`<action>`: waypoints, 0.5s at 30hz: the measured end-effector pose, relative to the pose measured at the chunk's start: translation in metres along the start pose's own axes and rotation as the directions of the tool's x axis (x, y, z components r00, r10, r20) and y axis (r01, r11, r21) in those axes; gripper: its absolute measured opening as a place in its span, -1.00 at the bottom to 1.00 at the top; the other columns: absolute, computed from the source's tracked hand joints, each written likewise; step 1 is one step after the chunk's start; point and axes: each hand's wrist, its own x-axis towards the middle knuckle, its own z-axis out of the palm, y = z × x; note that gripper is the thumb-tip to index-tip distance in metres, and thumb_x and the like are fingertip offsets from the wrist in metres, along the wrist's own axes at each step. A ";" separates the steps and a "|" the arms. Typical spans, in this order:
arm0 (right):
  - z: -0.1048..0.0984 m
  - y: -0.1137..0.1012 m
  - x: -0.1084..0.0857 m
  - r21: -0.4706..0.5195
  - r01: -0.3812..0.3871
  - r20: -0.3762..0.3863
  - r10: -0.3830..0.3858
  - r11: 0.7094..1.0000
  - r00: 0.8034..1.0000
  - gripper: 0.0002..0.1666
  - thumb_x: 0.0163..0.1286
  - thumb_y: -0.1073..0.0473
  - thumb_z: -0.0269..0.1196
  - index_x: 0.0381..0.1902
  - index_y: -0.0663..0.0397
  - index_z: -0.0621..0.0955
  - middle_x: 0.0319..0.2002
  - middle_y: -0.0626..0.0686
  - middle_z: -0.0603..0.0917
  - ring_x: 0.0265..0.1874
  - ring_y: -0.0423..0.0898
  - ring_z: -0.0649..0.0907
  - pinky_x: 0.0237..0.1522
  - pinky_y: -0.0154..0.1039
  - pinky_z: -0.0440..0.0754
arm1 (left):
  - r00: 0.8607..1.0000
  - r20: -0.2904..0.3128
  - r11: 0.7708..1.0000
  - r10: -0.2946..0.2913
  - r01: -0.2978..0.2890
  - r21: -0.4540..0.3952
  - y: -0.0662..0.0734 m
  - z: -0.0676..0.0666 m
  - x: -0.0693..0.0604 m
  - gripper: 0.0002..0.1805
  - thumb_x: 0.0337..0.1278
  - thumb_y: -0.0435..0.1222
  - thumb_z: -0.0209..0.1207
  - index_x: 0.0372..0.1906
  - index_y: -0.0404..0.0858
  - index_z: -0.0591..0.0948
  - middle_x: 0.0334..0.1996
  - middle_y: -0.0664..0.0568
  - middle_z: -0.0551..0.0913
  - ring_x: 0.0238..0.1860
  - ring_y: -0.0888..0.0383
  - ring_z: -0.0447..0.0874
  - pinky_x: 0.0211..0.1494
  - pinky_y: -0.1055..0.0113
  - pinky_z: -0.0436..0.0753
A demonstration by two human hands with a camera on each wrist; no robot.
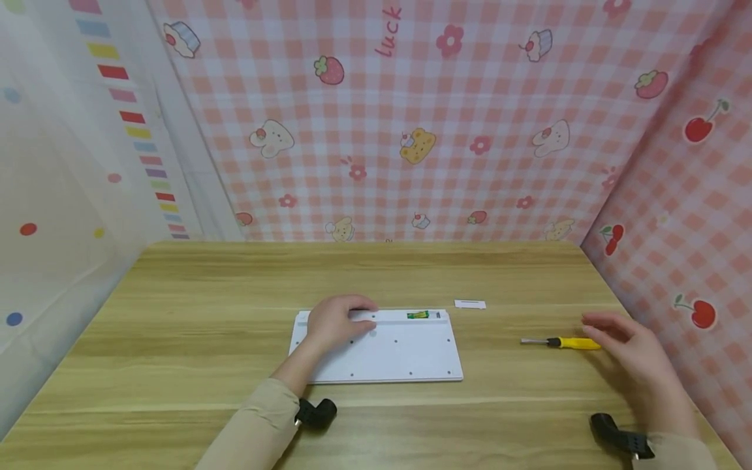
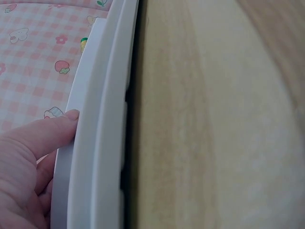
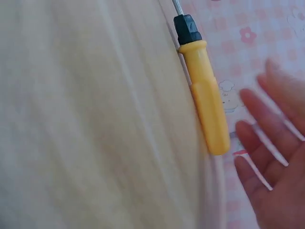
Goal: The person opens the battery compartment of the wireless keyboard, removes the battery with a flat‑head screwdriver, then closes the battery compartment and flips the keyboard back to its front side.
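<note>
A white flat keyboard-like panel (image 1: 393, 359) (image 2: 90, 119) lies on the table, dotted with small dark holes or screws. Its upper left edge is held by my left hand (image 1: 335, 325) (image 2: 24, 162), thumb on the face and fingers curled behind the edge. A green battery (image 1: 418, 314) (image 2: 83, 44) sits in a slot near the panel's upper right. The yellow-handled screwdriver (image 1: 576, 343) (image 3: 209, 109) lies to the right, shaft pointing left. Close to its handle end hovers my right hand (image 1: 640, 356) (image 3: 281, 148), fingers spread and loosely bent, holding nothing.
A small white cover piece (image 1: 470, 304) lies beyond the panel's upper right corner. The wooden table (image 1: 235, 274) meets a pink checked cloth (image 1: 376, 183) at the back, and patterned cloth also hangs on both sides.
</note>
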 end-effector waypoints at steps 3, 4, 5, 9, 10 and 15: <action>0.002 -0.015 -0.001 0.030 0.036 -0.027 -0.035 0.999 0.999 -0.65 0.44 0.24 0.25 0.10 0.31 0.59 -0.15 -0.38 0.67 -0.15 -0.50 0.58 -0.15 -0.64 0.47 | 1.000 -0.001 1.000 0.000 0.000 -0.001 0.000 0.000 0.000 -0.73 0.00 -0.11 0.47 -0.13 0.11 0.76 -0.02 0.22 0.72 0.07 0.11 0.64 0.12 0.08 0.50; 0.003 -0.020 0.000 0.036 0.047 -0.023 -0.046 0.998 0.999 -0.67 0.43 0.25 0.25 0.11 0.26 0.60 -0.14 -0.37 0.68 -0.14 -0.49 0.58 -0.15 -0.63 0.47 | 1.000 -0.001 1.000 0.001 -0.001 -0.001 0.000 0.000 0.000 -0.73 0.01 -0.11 0.46 -0.12 0.11 0.75 -0.02 0.23 0.72 0.07 0.11 0.64 0.12 0.08 0.50; 0.004 -0.025 0.001 0.037 0.066 -0.020 -0.065 0.997 0.998 -0.68 0.43 0.28 0.26 0.11 0.23 0.61 -0.14 -0.35 0.69 -0.13 -0.49 0.58 -0.15 -0.63 0.48 | 1.000 -0.001 1.000 0.001 -0.001 -0.001 0.000 0.000 0.000 -0.73 0.01 -0.11 0.46 -0.13 0.12 0.75 -0.03 0.23 0.72 0.07 0.11 0.64 0.11 0.08 0.50; 0.016 -0.043 0.008 0.037 0.141 0.015 -0.141 0.989 0.990 -0.64 0.38 0.37 0.27 0.13 0.21 0.61 -0.15 -0.22 0.73 -0.11 -0.46 0.60 -0.14 -0.59 0.51 | 1.000 -0.003 1.000 0.003 -0.003 0.000 -0.001 0.000 0.000 -0.73 0.01 -0.10 0.46 -0.13 0.13 0.75 -0.03 0.24 0.72 0.07 0.11 0.64 0.10 0.08 0.50; 0.020 -0.048 0.009 0.030 0.142 0.025 -0.143 0.989 0.989 -0.63 0.38 0.35 0.28 0.13 0.21 0.60 -0.14 -0.20 0.73 -0.09 -0.46 0.59 -0.14 -0.58 0.50 | 1.000 -0.003 1.000 0.003 -0.003 0.000 -0.001 0.000 0.000 -0.73 0.00 -0.10 0.46 -0.13 0.13 0.75 -0.03 0.24 0.72 0.07 0.11 0.64 0.10 0.08 0.50; 0.044 -0.066 0.015 -0.031 0.159 0.073 -0.156 0.987 0.985 -0.58 0.37 0.23 0.33 0.17 0.15 0.60 -0.09 -0.05 0.72 0.00 -0.47 0.52 -0.05 -0.53 0.43 | 1.000 -0.004 1.000 0.003 -0.003 0.002 0.000 0.001 0.000 -0.73 0.00 -0.11 0.47 -0.13 0.12 0.75 -0.03 0.24 0.72 0.07 0.12 0.64 0.11 0.09 0.50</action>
